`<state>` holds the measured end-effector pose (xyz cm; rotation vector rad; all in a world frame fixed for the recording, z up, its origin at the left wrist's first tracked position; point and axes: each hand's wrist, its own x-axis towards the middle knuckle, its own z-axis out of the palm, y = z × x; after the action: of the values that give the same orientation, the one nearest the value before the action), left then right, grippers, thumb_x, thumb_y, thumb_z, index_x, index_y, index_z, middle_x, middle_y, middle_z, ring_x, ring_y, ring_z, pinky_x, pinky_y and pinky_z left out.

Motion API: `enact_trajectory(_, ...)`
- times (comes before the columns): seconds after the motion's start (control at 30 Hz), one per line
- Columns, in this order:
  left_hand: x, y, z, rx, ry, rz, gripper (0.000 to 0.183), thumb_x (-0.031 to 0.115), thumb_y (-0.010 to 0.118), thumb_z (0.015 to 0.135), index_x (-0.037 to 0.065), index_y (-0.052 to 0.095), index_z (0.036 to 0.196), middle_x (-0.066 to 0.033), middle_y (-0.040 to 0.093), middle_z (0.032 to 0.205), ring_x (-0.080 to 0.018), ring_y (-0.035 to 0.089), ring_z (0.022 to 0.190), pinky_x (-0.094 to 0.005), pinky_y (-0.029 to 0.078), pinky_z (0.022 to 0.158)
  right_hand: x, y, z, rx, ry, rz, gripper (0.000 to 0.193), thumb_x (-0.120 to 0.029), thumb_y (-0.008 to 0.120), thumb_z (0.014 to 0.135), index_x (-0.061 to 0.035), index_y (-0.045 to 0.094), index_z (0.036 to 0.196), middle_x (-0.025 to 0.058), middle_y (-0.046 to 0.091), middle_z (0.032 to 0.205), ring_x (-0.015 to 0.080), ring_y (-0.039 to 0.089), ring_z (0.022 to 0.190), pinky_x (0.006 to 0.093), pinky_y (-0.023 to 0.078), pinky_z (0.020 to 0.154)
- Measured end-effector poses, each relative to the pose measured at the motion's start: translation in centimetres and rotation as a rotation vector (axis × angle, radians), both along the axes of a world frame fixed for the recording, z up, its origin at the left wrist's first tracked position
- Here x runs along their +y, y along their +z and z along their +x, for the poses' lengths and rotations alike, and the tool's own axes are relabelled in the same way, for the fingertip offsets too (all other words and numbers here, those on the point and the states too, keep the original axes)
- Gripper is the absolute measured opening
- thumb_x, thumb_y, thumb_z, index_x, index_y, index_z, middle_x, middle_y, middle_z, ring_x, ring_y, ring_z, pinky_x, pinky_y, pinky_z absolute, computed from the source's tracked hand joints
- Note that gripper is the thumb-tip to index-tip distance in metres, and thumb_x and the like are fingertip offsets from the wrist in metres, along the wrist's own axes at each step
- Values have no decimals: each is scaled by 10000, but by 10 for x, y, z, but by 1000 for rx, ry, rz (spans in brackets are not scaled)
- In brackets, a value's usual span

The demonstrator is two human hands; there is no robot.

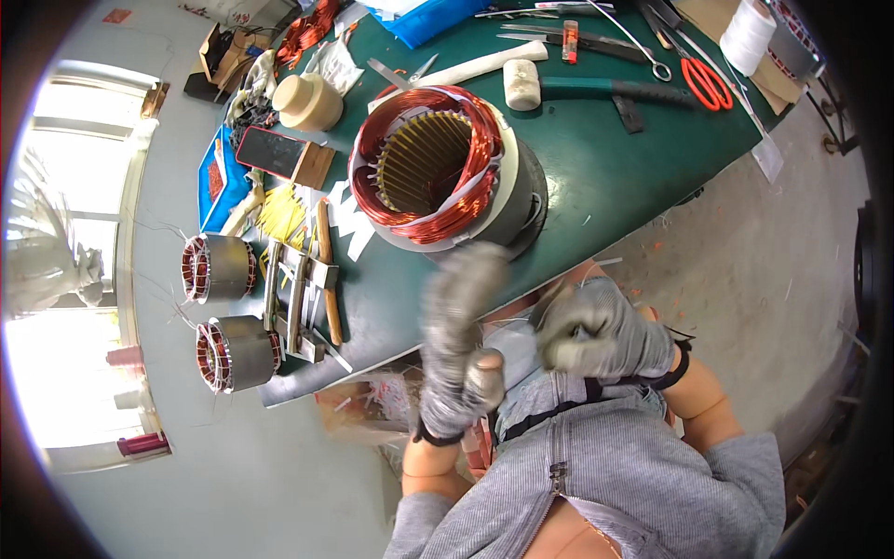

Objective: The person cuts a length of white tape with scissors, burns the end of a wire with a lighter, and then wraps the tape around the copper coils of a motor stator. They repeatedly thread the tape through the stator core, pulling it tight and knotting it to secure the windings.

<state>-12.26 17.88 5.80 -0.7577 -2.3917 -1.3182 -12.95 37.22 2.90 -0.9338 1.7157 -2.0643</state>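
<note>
A large motor stator [526, 200] stands upright on the green table, with thick copper windings [475, 200] around its top and yellow slot liners [410, 163] lining its bore. My left hand [456, 326], in a grey glove, is raised just in front of the stator's near side. Its fingers are stretched out and smeared by motion, the thumb stands apart, and no object shows in it. To its right, my right hand [605, 331], also gloved, is near my waist past the table edge. Its fingers curl in, somewhat blurred, and nothing shows between them.
Two small stators [228, 265] lie on their sides at the left, near wooden-handled tools [326, 270]. A phone [270, 151] leans on a wooden block [314, 166]. Behind the large stator are a white-headed mallet [522, 86], red-handled scissors [706, 84] and a thread spool [748, 37].
</note>
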Motion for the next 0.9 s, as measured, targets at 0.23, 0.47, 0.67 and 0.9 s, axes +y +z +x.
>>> enact_trajectory(0.23, -5, 32, -79, 232, 367, -390, 416, 342, 379, 946, 59, 606, 1150, -182, 614, 857, -337, 547, 944, -431, 405, 853, 5, 24, -39, -517, -223, 154, 251, -236, 568, 869, -69, 571, 682, -11, 556, 565, 53, 471, 446, 211, 371, 423)
enact_trajectory(0.47, -25, 57, -84, -161, 49, -378, 531, 397, 324, 974, -21, 644, 1042, -183, 636, 988, -269, 606, 949, -351, 457, 851, -37, 7, -70, 436, -631, 365, 317, -397, 625, 824, -91, 631, 740, 84, 611, 642, 216, 580, 537, 328, 456, 509)
enact_trajectory(0.67, -35, 74, -83, 19, -111, -728, 501, 412, 386, 957, -1, 573, 1171, -196, 569, 1154, -308, 499, 1134, -401, 345, 996, -34, 25, -54, 440, -668, 732, 375, -440, 604, 813, -99, 618, 970, 129, 615, 807, 288, 610, 717, 389, 485, 627)
enact_trajectory(0.9, 2, 41, -58, 664, 478, -716, 818, 710, 322, 819, 83, 380, 1340, -96, 375, 1423, -383, 237, 1344, -569, 125, 1062, -33, 66, -70, 435, -646, -219, 401, -162, 603, 845, 3, 513, 1200, 163, 590, 1079, 294, 603, 928, 354, 480, 842)
